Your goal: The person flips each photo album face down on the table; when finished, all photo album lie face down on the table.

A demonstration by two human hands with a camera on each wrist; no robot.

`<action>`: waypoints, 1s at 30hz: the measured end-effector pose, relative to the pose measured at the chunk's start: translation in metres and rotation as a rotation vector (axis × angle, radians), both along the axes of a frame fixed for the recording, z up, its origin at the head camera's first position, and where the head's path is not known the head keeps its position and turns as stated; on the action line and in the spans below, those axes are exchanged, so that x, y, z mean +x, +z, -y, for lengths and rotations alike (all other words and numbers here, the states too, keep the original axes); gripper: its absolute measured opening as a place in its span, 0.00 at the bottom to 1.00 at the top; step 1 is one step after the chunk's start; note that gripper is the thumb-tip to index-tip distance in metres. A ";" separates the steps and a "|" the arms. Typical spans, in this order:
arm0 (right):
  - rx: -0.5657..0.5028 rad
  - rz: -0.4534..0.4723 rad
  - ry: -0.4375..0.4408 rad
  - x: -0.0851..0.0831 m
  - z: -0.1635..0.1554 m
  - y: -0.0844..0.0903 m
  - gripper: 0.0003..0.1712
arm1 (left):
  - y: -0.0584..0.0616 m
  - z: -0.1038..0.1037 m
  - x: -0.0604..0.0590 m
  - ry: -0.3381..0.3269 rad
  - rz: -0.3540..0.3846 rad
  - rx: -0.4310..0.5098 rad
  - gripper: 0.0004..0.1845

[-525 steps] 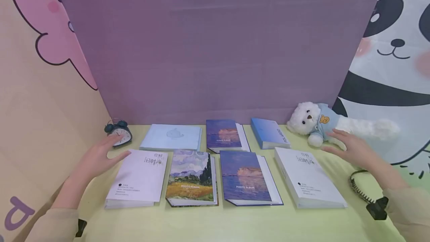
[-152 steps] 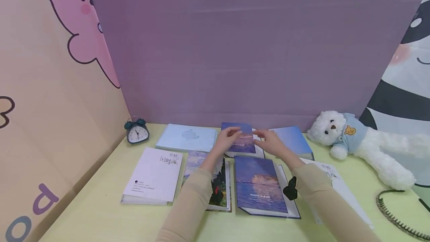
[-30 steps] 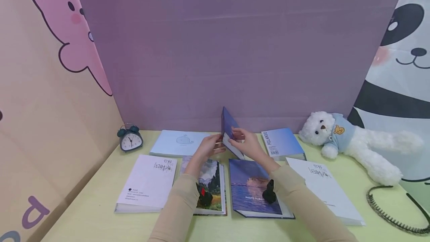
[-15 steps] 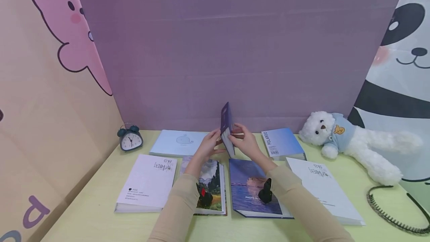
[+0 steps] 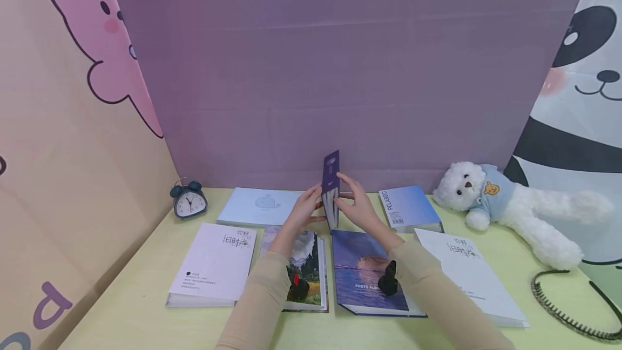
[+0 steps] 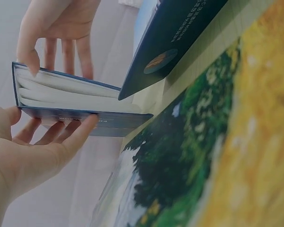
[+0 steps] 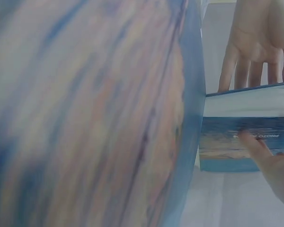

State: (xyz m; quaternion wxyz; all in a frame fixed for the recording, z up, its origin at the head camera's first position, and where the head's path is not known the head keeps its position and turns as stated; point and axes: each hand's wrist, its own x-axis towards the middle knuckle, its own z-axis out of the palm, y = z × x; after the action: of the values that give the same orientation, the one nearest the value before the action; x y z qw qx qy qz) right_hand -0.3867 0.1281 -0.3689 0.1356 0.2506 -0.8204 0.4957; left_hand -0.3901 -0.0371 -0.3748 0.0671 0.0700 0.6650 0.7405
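Observation:
A small navy photo album is held up on edge at the back middle of the table, its page edges facing me. My left hand grips it from the left, fingers laid along one cover in the left wrist view. From the other side my right hand holds it, with thumb and fingers on the cover. The sea-painting cover shows in the right wrist view. Below my forearms lie a landscape-painting photo album and a larger sea-painting photo album, both partly hidden.
White albums lie at the left and right. A pale whale album and a blue Polaroid album lie behind. An alarm clock, a plush bear and a black headband sit around them.
Hands began apart; the Polaroid album got turned round. The small photo album, flat 5 seconds ago, was lifted on edge by both hands and has swung until its narrow side faces me.

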 end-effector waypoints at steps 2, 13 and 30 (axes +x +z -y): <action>0.023 0.023 0.008 0.002 -0.001 0.001 0.35 | 0.000 0.000 -0.001 0.004 0.005 0.000 0.25; 0.074 0.125 -0.034 0.005 -0.009 0.004 0.32 | -0.005 0.000 -0.003 -0.008 0.010 -0.029 0.28; -0.159 0.173 -0.159 0.007 -0.019 -0.001 0.26 | -0.009 -0.003 0.006 -0.138 0.034 -0.209 0.27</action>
State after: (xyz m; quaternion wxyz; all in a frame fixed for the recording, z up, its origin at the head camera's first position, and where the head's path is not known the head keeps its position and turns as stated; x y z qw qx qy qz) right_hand -0.3794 0.1469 -0.3695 0.1226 0.1295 -0.8043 0.5668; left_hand -0.3841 -0.0340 -0.3834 0.1364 0.0957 0.7309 0.6618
